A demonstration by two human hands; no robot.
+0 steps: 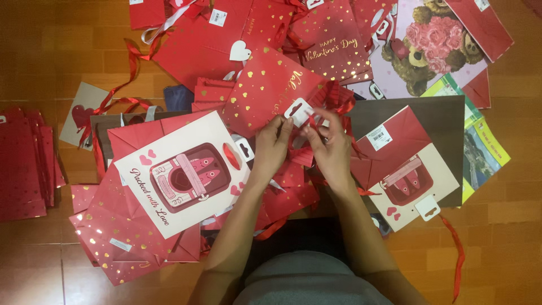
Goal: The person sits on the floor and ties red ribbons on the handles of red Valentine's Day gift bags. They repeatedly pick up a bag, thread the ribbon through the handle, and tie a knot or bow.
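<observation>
Head: fingers (285, 125) pinched on tag (298, 111)

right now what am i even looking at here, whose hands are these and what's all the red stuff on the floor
This is one picture, taken by a camera worn on a person's head and looking straight down, so the two bare arms coming up from the bottom are that person's own. No machine is involved. The left hand and the right hand meet in the middle and pinch a small white hang tag with red ribbon at the edge of a red gift bag with gold hearts. Around them, on a wooden floor, lie many flat paper gift bags: a white one with a sardine tin picture, another like it on the right, one with teddy bears and roses, and a stack of red bags far left.
</observation>
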